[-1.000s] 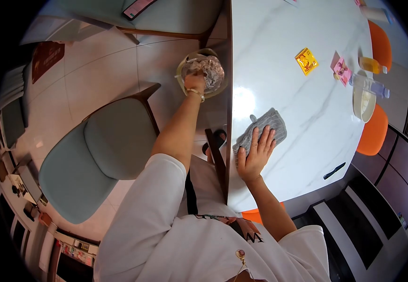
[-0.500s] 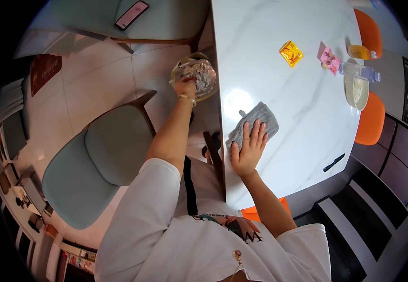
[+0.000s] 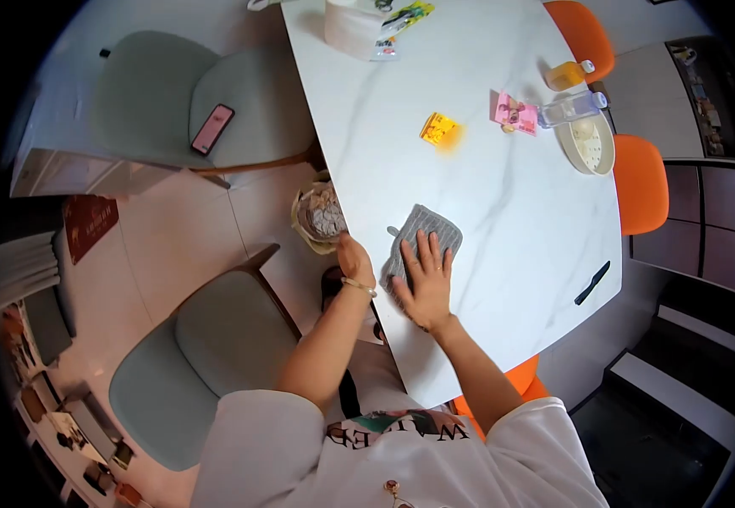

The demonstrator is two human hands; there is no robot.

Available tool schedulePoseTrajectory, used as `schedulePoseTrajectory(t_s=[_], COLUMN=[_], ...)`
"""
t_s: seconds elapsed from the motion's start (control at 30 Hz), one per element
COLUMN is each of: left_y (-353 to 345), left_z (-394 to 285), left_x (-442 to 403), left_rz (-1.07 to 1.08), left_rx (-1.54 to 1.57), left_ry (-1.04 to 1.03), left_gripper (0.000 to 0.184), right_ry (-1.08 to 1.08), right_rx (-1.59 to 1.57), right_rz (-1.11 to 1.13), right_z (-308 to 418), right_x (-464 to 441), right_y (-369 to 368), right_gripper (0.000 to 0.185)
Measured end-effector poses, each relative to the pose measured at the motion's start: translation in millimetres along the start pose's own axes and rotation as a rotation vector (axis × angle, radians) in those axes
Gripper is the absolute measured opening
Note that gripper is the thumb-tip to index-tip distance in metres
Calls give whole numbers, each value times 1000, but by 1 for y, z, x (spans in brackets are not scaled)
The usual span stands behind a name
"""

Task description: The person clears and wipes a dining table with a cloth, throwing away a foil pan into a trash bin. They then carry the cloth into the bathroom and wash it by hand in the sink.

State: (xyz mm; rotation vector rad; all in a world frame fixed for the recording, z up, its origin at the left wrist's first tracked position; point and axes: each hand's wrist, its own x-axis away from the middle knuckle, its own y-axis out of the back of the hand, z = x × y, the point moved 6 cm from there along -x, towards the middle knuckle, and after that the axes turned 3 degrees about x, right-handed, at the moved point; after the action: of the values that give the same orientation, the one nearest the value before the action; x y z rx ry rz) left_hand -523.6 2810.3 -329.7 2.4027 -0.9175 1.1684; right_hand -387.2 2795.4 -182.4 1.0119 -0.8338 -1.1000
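Observation:
My right hand (image 3: 426, 288) lies flat with fingers spread on a folded grey cloth (image 3: 440, 225), near the left edge of the white marbled table (image 3: 494, 229). My left hand (image 3: 356, 261), a bracelet at its wrist, is beside that edge with its fingers stretched out and nothing visible in them. Just beyond its fingertips, below the tabletop, stands a lined trash bin (image 3: 299, 225) holding crumpled wrapping (image 3: 323, 212). Farther up the table from the cloth lies a small yellow packet (image 3: 437, 128).
A black knife (image 3: 592, 284) lies near the right edge. Farther back are a pink packet (image 3: 515, 113), clear bottle (image 3: 570, 109), orange bottle (image 3: 567, 76), white basket (image 3: 606, 152) and white container (image 3: 350, 30). Grey chairs (image 3: 236, 326) stand left, one bearing a phone (image 3: 212, 129).
My left hand has come out of the trash bin and back to the table edge. The right hand stays flat on the cloth. The view has shifted, showing more of the table's far end.

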Motion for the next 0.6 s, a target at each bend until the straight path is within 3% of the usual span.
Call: schedulePoseTrajectory(t_s=[0.03, 0.1, 0.17, 0.2, 0.23, 0.3, 0.33, 0.4, 0.43, 0.47, 0.53, 0.57, 0.6], left_y=[-7, 2, -2, -1, 1, -2, -2, -3, -4, -4, -3, -1, 0], left_z=[-9, -27, -45, -51, -44, -52, -56, -56, -60, -62, -52, -49, -48], left_x=[6, 22, 41, 46, 38, 48, 53, 50, 55, 58, 46, 43, 42], left_rz=[10, -224, -287, -349, -387, -440, -492, -494, -523, -550, -559, -564, -570], left_rx=[-2, -414, -480, -544, -578, -599, -616, -655, -663, -673, -744, -748, -751], left_ry=[-14, 24, 19, 19, 21, -1, -18, -17, -8, 1, 7, 23, 38], left_gripper=[53, 51, 50, 48, 44, 46, 47, 47, 47, 46, 44, 44, 43], right_ry=[-42, -97, -84, -163, -284, -458, -459, -267, -318, -324, -603, -692, -703], right_rx=[-94, -236, -178, -116, -419, -178, -177, 225, 263, 268, 133, -72, -69], right_rz=[-29, -176, -384, -335, -376, -331, -336, -491, -539, -546, -360, -269, -277], right_z=[-11, -25, -46, -62, -75, -88, -107, -141, -138, -134, -134, -128, -132], right_x=[-10, -35, -71, -93, -117, -165, -187, -214, -217, -221, -220, -215, -205], right_y=[11, 40, 53, 50, 53, 55, 37, -6, -6, -7, -4, 5, 2], right_gripper=[58, 47, 42, 34, 33, 39, 39, 54, 56, 56, 60, 64, 64])
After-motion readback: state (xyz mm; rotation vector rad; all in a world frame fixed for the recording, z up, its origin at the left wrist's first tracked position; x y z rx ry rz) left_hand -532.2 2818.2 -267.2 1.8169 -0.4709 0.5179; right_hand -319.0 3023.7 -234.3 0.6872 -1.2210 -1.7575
